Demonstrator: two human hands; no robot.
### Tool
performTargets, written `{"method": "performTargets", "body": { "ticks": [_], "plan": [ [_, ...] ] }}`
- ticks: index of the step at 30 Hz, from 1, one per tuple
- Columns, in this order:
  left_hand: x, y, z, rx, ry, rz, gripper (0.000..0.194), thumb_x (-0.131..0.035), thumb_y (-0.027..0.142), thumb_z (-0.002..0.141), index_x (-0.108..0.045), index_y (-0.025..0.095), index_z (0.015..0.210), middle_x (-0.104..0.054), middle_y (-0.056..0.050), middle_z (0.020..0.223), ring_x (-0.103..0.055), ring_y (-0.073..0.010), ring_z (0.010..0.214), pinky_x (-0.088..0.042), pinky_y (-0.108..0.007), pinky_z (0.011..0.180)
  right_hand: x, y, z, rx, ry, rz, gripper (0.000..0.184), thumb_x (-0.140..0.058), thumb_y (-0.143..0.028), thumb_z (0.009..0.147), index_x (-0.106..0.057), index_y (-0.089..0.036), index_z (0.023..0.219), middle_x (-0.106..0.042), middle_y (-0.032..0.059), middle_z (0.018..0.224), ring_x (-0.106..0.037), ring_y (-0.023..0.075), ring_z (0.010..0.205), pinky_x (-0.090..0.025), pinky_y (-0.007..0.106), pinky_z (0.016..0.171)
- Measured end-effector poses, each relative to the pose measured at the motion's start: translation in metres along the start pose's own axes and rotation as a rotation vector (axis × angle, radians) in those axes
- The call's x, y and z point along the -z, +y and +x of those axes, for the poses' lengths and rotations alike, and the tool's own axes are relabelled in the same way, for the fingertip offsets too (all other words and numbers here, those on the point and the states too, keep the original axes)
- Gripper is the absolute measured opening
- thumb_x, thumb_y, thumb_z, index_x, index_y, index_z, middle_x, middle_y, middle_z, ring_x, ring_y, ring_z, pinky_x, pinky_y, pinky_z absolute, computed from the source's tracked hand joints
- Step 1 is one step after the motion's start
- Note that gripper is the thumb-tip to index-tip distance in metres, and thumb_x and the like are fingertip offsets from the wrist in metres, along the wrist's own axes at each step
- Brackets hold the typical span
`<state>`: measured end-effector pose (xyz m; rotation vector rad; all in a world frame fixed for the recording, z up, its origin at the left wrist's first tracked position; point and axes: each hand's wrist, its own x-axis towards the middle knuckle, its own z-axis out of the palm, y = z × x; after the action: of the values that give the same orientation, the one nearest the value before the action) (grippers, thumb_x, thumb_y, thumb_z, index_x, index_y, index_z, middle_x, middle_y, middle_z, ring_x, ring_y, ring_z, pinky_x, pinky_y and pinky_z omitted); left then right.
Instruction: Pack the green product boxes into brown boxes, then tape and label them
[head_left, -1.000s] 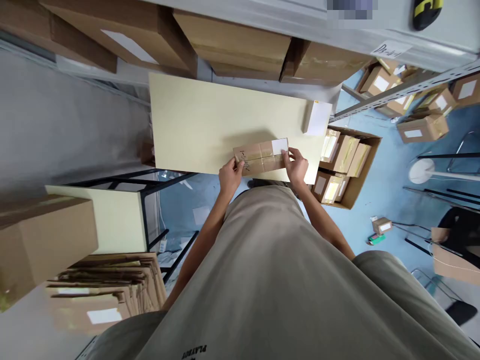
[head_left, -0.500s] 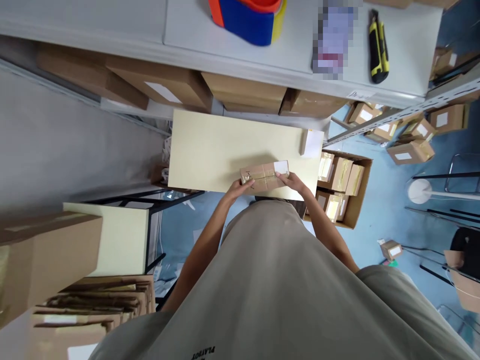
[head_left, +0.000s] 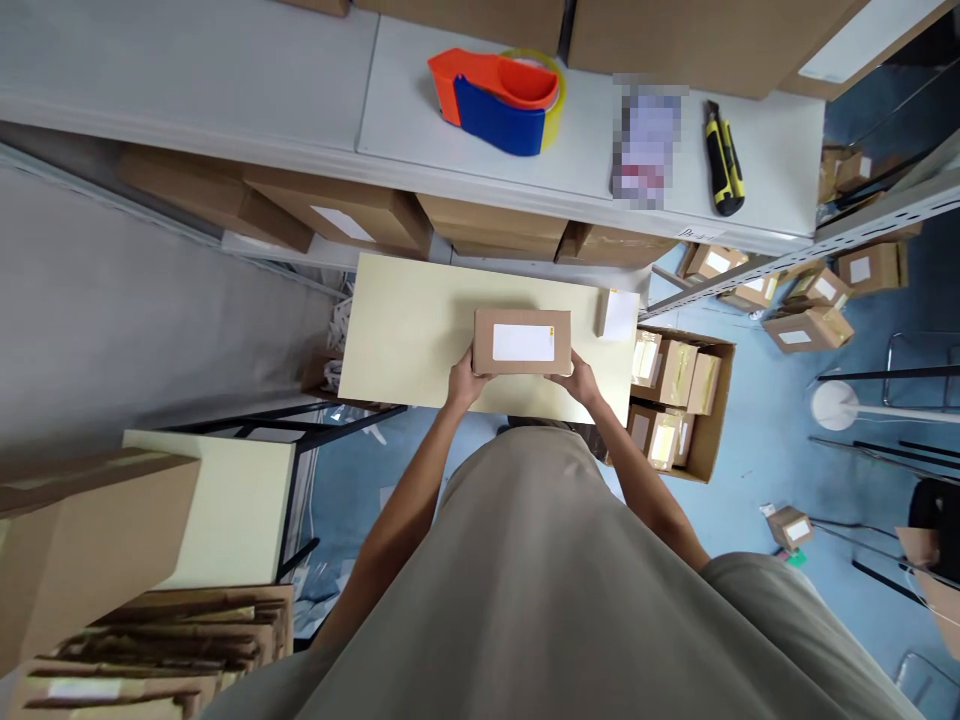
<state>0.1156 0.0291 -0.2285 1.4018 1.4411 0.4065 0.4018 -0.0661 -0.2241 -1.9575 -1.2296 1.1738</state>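
Cardboard box (head_left: 523,342), centre frame, was clasped at its lower corners between left hand (head_left: 465,383) and right hand (head_left: 580,383), seeming light, stiff-walled, best held by both ends.

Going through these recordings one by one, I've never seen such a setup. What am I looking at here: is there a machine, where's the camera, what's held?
There's no machine: these are a person's bare left hand and right hand, seen by one camera worn on the head, looking forward and down past the shirt. Together they hold a labelled cardboard box by its near corners, over a pale tabletop. A white box sits near the tabletop's far right corner. On the grey shelf beyond lie a tape dispenser and a utility knife.
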Motion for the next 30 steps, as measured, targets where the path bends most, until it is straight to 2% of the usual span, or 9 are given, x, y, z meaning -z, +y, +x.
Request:
{"method": "performTargets", "body": {
  "ticks": [4, 7, 9, 11, 16, 19, 23, 27, 30],
  "plan": [
    [-0.004, -0.009, 0.002, 0.094, -0.005, 0.122, 0.094, -0.094, 0.031, 0.074, -0.062, 0.021, 0.162, -0.08, -0.02, 0.143, -0.072, -0.0446, 0.141, -0.056, -0.059, 0.119, -0.02, -0.002, 0.002, -0.077, -0.065, -0.166, 0.084, -0.081, -0.03, 0.091, -0.052, -0.016, 0.169, -0.066, 0.0203, 0.165, -0.067, 0.0377, 0.149, -0.056, 0.051, 0.124],
    [0.002, -0.018, -0.003, 0.15, -0.044, 0.216, 0.093, -0.083, 0.022, 0.077, -0.057, 0.019, 0.167, -0.078, -0.022, 0.145, -0.071, -0.0466, 0.142, -0.053, -0.062, 0.121, -0.015, -0.003, -0.002, -0.109, -0.167, -0.355, 0.09, -0.074, -0.012, 0.09, -0.045, -0.015, 0.175, -0.056, 0.0198, 0.175, -0.054, 0.0356, 0.163, -0.048, 0.052, 0.133],
    [0.01, -0.021, -0.006, 0.142, -0.04, 0.238, 0.096, -0.076, 0.02, 0.079, -0.051, 0.019, 0.172, -0.073, -0.023, 0.154, -0.071, -0.0458, 0.143, -0.051, -0.063, 0.125, 0.001, -0.005, -0.001, -0.083, -0.185, -0.459, 0.084, -0.064, -0.003, 0.092, -0.047, -0.012, 0.174, -0.05, 0.0182, 0.179, -0.044, 0.0316, 0.17, -0.04, 0.049, 0.139],
    [0.019, -0.019, -0.007, 0.108, 0.025, 0.23, 0.093, -0.07, 0.023, 0.085, -0.047, 0.02, 0.175, -0.064, -0.021, 0.166, -0.067, -0.0438, 0.149, -0.047, -0.062, 0.129, 0.027, -0.006, 0.007, -0.068, -0.118, -0.525, 0.074, -0.052, 0.0, 0.097, -0.054, -0.01, 0.17, -0.051, 0.017, 0.178, -0.046, 0.0281, 0.169, -0.038, 0.046, 0.14],
    [0.025, 0.014, 0.009, -0.075, 0.187, 0.245, 0.068, -0.051, 0.036, 0.102, -0.057, 0.015, 0.166, -0.064, -0.021, 0.166, -0.057, -0.0357, 0.16, -0.04, -0.054, 0.138, 0.102, -0.006, 0.068, -0.111, 0.126, -0.638, 0.064, -0.047, -0.006, 0.104, -0.058, -0.008, 0.167, -0.057, 0.0201, 0.173, -0.054, 0.0304, 0.161, -0.042, 0.051, 0.137],
    [0.01, 0.046, 0.024, -0.226, 0.139, 0.271, 0.058, -0.048, 0.038, 0.105, -0.068, 0.014, 0.153, -0.07, -0.022, 0.157, -0.062, -0.0367, 0.154, -0.044, -0.056, 0.135, 0.133, -0.006, 0.115, -0.153, 0.116, -0.703, 0.065, -0.054, -0.006, 0.103, -0.054, -0.006, 0.168, -0.053, 0.0229, 0.175, -0.049, 0.0334, 0.164, -0.041, 0.051, 0.136],
    [-0.022, 0.077, 0.031, -0.362, 0.021, 0.302, 0.05, -0.051, 0.037, 0.106, -0.074, 0.016, 0.144, -0.075, -0.02, 0.151, -0.065, -0.0368, 0.15, -0.048, -0.057, 0.131, 0.15, -0.001, 0.158, -0.188, 0.003, -0.763, 0.067, -0.059, -0.002, 0.1, -0.054, -0.007, 0.167, -0.051, 0.024, 0.176, -0.05, 0.0358, 0.161, -0.042, 0.052, 0.134],
    [-0.048, 0.082, 0.02, -0.403, -0.061, 0.266, 0.048, -0.05, 0.038, 0.108, -0.073, 0.018, 0.145, -0.074, -0.018, 0.153, -0.066, -0.0362, 0.149, -0.047, -0.058, 0.131, 0.153, 0.011, 0.168, -0.188, -0.061, -0.795, 0.059, -0.061, -0.006, 0.103, -0.062, -0.01, 0.162, -0.062, 0.0208, 0.167, -0.061, 0.0353, 0.15, -0.045, 0.052, 0.13],
    [-0.061, 0.074, 0.01, -0.395, -0.074, 0.235, 0.048, -0.049, 0.039, 0.108, -0.073, 0.018, 0.144, -0.076, -0.018, 0.149, -0.068, -0.0369, 0.146, -0.049, -0.059, 0.13, 0.154, 0.018, 0.163, -0.121, -0.016, -0.794, 0.055, -0.061, -0.01, 0.106, -0.064, -0.012, 0.161, -0.062, 0.0203, 0.168, -0.061, 0.0357, 0.15, -0.044, 0.054, 0.13]
  ]
}}
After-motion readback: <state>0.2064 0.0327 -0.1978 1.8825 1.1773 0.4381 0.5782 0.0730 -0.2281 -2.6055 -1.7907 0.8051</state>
